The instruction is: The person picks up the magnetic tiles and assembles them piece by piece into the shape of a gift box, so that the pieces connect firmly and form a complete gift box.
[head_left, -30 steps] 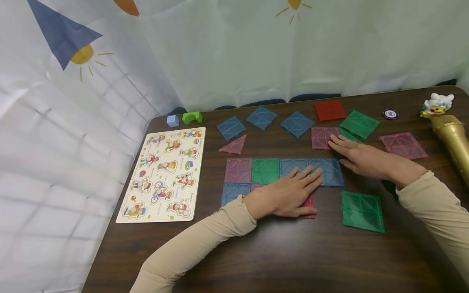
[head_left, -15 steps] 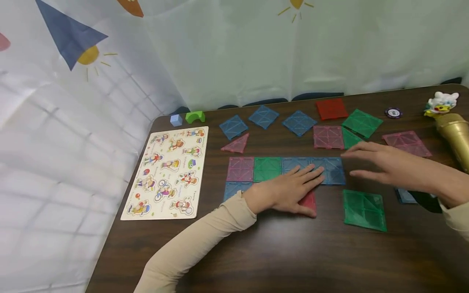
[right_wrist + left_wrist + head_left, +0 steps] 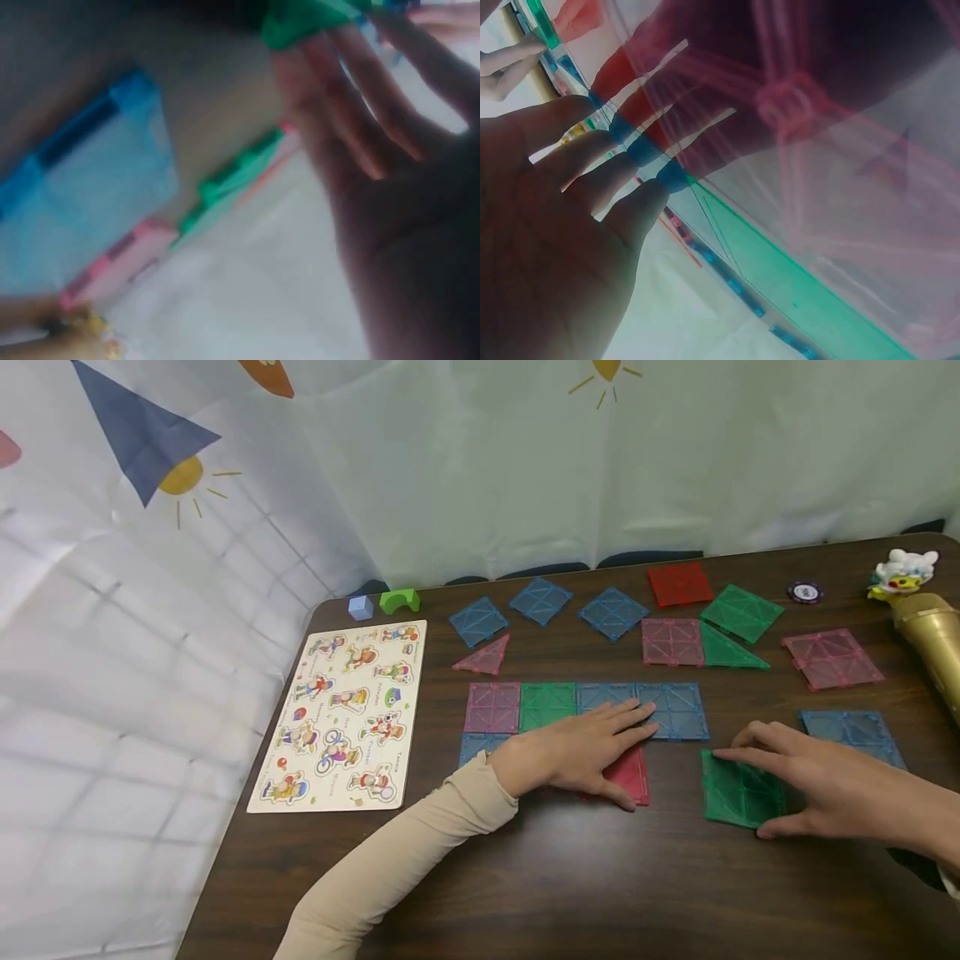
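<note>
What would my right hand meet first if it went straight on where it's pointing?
Probably the green square tile, which your right hand reaches over; whether they touch is hard to tell.

The head view is clear, with soft glare on the counter (image 3: pixel 570 860). Right wrist view is strongly blurred.

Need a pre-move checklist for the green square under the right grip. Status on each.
1. The left grip rests on the tile panel: ok, spread over it.
2. The right grip holds the green square securely: cannot tell; it reaches across, hold unclear.
3. The green square is joined to the tile panel: not ok, it lies apart.
4. The bottom row is fully visible: not ok, the left grip hides part.
5. The gold microphone is clear of the right grip: ok, it lies apart.
</note>
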`<state>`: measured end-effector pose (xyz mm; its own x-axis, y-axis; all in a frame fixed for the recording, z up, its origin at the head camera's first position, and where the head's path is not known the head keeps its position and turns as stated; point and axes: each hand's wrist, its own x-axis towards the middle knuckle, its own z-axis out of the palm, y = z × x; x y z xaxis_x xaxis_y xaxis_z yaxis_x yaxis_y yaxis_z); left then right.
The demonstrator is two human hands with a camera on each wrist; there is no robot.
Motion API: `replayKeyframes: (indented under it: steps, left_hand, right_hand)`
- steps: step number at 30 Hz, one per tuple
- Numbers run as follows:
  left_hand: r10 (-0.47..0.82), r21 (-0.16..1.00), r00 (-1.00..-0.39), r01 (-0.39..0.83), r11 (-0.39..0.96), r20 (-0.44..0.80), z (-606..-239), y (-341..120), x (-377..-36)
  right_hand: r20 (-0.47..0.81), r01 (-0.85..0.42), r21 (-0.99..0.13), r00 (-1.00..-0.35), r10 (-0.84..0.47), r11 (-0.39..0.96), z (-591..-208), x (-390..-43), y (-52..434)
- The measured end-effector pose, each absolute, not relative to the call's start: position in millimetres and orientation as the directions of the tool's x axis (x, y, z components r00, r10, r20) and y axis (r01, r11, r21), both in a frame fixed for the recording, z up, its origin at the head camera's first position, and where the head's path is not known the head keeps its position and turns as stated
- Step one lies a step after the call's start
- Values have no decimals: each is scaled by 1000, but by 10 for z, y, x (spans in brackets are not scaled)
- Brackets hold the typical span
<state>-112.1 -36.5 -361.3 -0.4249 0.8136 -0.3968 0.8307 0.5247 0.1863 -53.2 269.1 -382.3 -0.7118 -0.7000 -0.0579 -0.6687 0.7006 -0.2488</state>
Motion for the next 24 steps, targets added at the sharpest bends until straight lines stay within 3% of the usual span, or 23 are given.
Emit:
replayKeyframes:
  steps: [13, 24]
  left_hand:
    - [818, 200, -423, 828, 524, -391, -3643, -353, -1130]
    - [818, 210, -425, 823, 527, -388, -3660, -363, -1124]
  right_hand:
    - [144, -828, -180, -556, -818, 531, -3828, -591, 2300]
    - [109, -823, -202, -557, -823, 531, -3812, -664, 2202]
